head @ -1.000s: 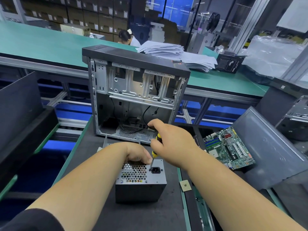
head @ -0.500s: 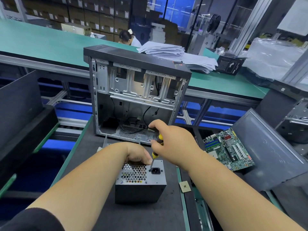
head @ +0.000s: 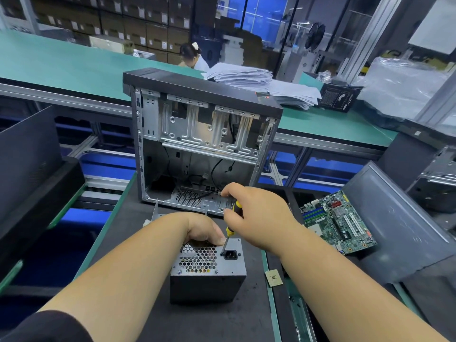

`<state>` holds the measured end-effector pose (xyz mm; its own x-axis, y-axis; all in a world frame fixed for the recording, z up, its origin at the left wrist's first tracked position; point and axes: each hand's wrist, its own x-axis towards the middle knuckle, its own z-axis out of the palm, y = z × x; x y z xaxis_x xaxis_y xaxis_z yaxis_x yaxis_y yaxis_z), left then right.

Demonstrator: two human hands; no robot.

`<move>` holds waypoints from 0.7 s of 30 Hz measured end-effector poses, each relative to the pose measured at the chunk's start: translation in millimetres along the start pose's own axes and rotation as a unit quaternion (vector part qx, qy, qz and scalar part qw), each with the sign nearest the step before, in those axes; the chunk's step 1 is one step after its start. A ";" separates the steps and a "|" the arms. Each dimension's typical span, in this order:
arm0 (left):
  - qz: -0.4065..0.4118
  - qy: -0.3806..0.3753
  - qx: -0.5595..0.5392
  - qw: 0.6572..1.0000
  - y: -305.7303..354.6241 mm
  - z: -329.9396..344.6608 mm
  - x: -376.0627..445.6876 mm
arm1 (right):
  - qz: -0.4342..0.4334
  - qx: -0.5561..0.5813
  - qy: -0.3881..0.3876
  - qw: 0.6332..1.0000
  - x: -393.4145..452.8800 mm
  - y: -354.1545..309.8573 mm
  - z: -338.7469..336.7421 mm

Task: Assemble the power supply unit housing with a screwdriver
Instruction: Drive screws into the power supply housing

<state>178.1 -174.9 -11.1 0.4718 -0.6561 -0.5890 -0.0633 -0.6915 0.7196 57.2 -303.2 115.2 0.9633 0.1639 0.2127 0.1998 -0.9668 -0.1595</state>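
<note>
A grey power supply unit (head: 209, 272) stands on the dark work mat, its perforated face with the black socket turned up. My left hand (head: 202, 230) grips its far top edge, fingers curled over the rim. My right hand (head: 256, 218) holds a yellow-and-black screwdriver (head: 233, 218) nearly upright. The tip sits on the unit's top face just left of the socket. Most of the handle is hidden in my palm.
An open computer case (head: 202, 134) stands upright just behind the unit. A green motherboard (head: 338, 220) and a grey side panel (head: 399, 230) lie to the right. A small square chip (head: 274, 278) lies beside the unit. Black trays (head: 37, 181) sit left.
Both hands and the screwdriver stay almost where they were; my right hand has shifted only slightly around the handle. The unit has not moved.
</note>
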 end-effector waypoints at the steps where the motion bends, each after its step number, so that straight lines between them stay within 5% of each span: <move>1: -0.002 0.005 -0.001 1.000 -0.1 0.3 0.3 | 0.001 0.020 -0.003 1.000 0.0 -0.4 -0.6; 21: -0.004 -0.003 0.002 1.000 1.7 0.1 -1.8 | 0.000 -0.010 -0.018 1.000 0.8 -1.4 -3.0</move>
<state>177.1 -174.9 -8.9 0.4675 -0.6516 -0.5973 -0.0633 -0.6987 0.7126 57.1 -302.3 118.4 0.9689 0.1714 0.1784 0.1973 -0.9704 -0.1394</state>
